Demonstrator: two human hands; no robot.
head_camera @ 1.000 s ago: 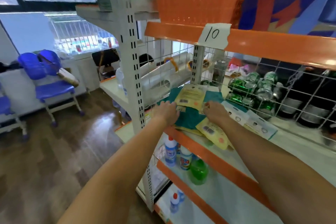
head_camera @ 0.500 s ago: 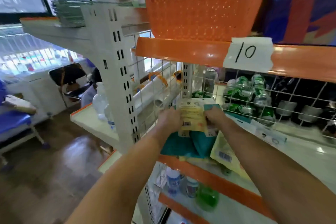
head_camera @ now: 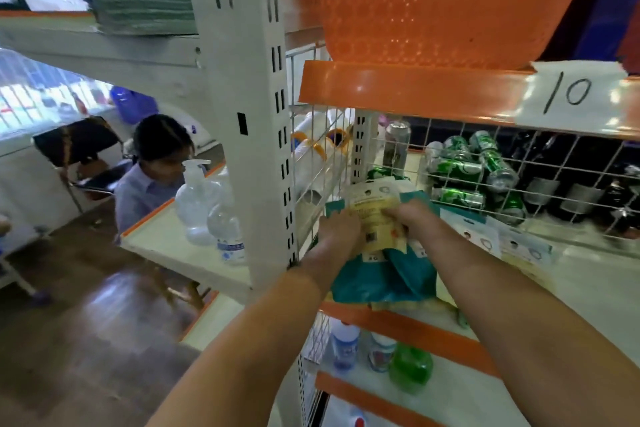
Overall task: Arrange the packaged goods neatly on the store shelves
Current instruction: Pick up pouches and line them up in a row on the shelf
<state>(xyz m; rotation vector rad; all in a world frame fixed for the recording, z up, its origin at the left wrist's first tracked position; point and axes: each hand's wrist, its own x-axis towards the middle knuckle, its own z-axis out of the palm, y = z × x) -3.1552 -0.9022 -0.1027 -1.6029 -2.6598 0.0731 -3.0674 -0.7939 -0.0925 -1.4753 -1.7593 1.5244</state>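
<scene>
Both arms reached into the middle shelf (head_camera: 588, 291) of the orange-edged rack, and between them stood a yellow packet (head_camera: 375, 218), held nearly upright over a heap of teal packets (head_camera: 384, 276) at the shelf's left end. The left hand (head_camera: 337, 230) curled round the packet's left edge; the right hand (head_camera: 412, 215) pinched its right side, fingers folded over the front. The packet's bottom edge overlapped the teal packets beneath it. To the right, a few pale blue and white packets (head_camera: 502, 241) lay flat on the shelf, close against the wire grid (head_camera: 540, 163). Behind that grid lay green drink cans (head_camera: 464, 170) tumbled on their sides, with dark bottles (head_camera: 581, 184) further right. An orange perforated basket (head_camera: 443, 7) sat on the shelf above, and a paper label marked "10" (head_camera: 571, 94) was stuck to that shelf's orange lip. On the shelf below stood small white bottles (head_camera: 346, 345) and a green bottle (head_camera: 410, 366). To the left of the white upright, clear pump bottles (head_camera: 197, 198) stood on a side shelf, and a seated person (head_camera: 152, 177) was beyond them.
</scene>
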